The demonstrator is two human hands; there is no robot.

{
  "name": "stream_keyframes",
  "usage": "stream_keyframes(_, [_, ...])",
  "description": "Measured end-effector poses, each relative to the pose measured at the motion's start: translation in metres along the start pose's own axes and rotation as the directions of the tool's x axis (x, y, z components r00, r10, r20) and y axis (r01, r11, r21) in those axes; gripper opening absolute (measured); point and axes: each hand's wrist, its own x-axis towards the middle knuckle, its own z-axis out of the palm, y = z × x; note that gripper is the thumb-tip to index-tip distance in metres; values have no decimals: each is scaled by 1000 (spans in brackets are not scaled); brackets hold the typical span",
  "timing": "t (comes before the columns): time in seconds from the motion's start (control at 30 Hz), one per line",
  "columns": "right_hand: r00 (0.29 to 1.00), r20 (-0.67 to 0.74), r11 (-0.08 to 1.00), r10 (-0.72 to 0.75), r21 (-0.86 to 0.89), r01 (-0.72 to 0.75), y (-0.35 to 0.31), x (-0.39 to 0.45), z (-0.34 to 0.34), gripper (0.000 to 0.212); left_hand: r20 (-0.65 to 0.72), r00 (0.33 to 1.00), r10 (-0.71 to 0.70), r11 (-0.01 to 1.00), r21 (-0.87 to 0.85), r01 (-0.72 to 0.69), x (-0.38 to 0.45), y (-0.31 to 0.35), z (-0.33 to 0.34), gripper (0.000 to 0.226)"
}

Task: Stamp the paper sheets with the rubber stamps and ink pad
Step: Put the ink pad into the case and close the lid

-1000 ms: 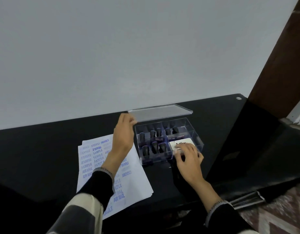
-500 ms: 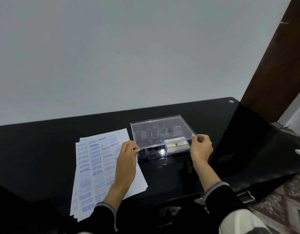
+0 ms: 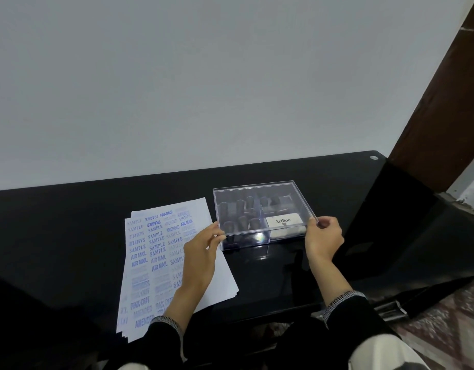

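A clear plastic box [image 3: 262, 209] sits on the black table with its lid down. Inside it stand several dark rubber stamps [image 3: 242, 209] and a white ink pad [image 3: 283, 221] labelled Artline. My left hand [image 3: 204, 252] pinches the lid's near-left corner. My right hand [image 3: 324, 236] pinches the lid's near-right corner. A stack of white paper sheets [image 3: 155, 252] covered with blue stamp prints lies left of the box, partly under my left forearm.
The glossy black table [image 3: 57, 236] reaches a white wall behind. A dark lower shelf [image 3: 406, 231] sits to the right of the table, a brown door frame [image 3: 444, 108] beyond it. Patterned floor [image 3: 449, 324] shows at the bottom right.
A second ago the lid stood raised in my left hand while my right hand was at the ink pad. The lid came down onto the box, and both hands now hold its front corners.
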Motion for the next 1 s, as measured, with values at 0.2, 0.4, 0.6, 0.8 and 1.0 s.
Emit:
stream_keyframes(0.2, [999,-1,999,-47,21,47,3,0,1,13,24,1000,-14,998,66,13,2,-3,-1,13])
stream_keyframes(0.4, [988,72,985,-135,-99,142,16,4,0,20,91,996,10,992,121,-21,1,-10,-7,14])
stream_keyframes(0.6, [874,250,808,-417,-338,483,32,-24,5,32,86,995,-43,952,306,15,-2,-21,-21,42])
stream_keyframes(0.8, [767,420,653,-486,-409,638,49,-78,30,55,-146,978,-151,794,571,208,-4,-55,-66,40])
stream_keyframes(1.0, [800,444,763,-404,-319,562,49,-86,58,46,-113,941,-319,706,633,316,-5,-74,-97,66])
